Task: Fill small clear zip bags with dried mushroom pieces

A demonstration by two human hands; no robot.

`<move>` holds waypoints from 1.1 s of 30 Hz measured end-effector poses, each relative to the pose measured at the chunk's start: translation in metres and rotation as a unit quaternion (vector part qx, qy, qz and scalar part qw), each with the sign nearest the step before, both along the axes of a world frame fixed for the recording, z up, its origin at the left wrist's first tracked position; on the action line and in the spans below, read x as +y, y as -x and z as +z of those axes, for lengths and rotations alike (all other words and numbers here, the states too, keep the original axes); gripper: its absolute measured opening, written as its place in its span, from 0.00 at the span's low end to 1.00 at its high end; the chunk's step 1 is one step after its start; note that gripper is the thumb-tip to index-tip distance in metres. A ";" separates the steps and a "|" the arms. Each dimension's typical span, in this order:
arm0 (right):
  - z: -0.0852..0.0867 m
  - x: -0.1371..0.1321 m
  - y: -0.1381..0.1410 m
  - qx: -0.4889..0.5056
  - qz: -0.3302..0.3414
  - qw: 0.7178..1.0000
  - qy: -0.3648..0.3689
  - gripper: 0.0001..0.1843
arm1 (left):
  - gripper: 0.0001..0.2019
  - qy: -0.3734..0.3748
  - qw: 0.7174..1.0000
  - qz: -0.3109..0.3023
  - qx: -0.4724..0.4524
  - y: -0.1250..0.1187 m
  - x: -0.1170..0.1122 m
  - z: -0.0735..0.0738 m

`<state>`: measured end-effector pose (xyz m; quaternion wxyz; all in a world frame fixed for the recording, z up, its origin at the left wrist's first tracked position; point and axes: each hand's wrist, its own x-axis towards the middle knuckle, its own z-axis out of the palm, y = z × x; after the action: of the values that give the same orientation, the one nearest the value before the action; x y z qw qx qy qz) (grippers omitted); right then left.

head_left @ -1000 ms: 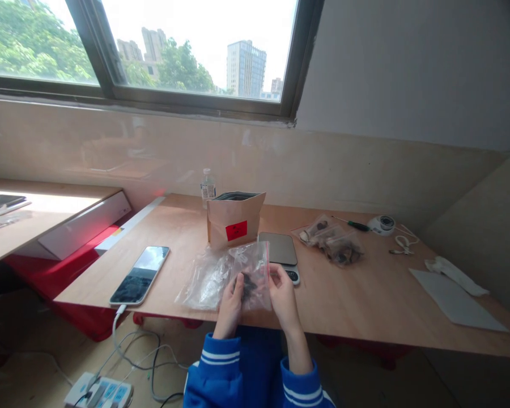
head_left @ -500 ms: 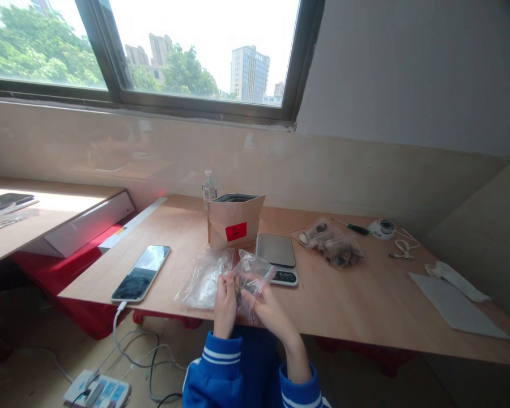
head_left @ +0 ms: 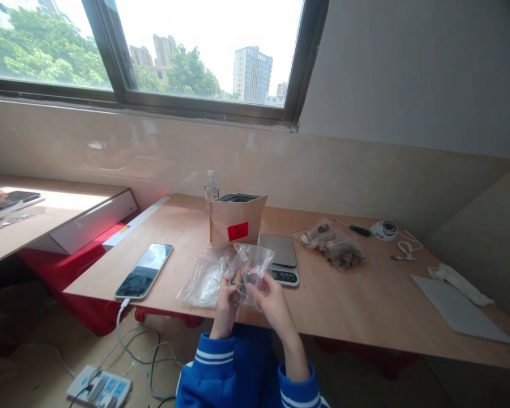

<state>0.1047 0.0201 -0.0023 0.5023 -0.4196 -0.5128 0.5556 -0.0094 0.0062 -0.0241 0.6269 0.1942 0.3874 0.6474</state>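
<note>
Bag [head_left: 255, 259] apparently being worked at its mouth: red-striped edge [head_left: 266, 267] pinched by right hand [head_left: 274, 297], brownish contents [head_left: 238, 279] gripped by left hand [head_left: 225, 300]; next, probably, steady both holds.

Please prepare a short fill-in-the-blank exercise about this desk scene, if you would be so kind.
The left hand and right hand, holding a transparent zip-lock bag, come from sleeves whose main colour is ____.
The colour of the label on the kraft paper pouch is ____.
The colour of the screwdriver handle is ____.
In this view, the digital scale lies on the ____ side of the smartphone.

Missing words: blue; red; green; right.
</note>
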 end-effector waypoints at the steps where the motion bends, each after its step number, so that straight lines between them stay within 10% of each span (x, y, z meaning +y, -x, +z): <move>1: 0.000 0.000 0.000 0.004 -0.003 1.000 0.001 0.22 | 0.18 -0.003 1.000 -0.003 -0.003 0.001 0.000 0.000; 20: -0.001 0.003 0.008 0.030 -0.125 0.992 0.012 0.20 | 0.22 -0.046 0.998 -0.022 0.029 -0.002 0.004 0.003; 33: -0.016 0.003 0.008 0.019 -0.062 0.998 -0.028 0.23 | 0.20 -0.073 0.990 -0.047 0.113 -0.003 0.007 -0.006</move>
<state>0.0968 0.0232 -0.0184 0.5569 -0.4254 -0.4914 0.5171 -0.0062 0.0130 -0.0299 0.5929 0.3294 0.3985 0.6174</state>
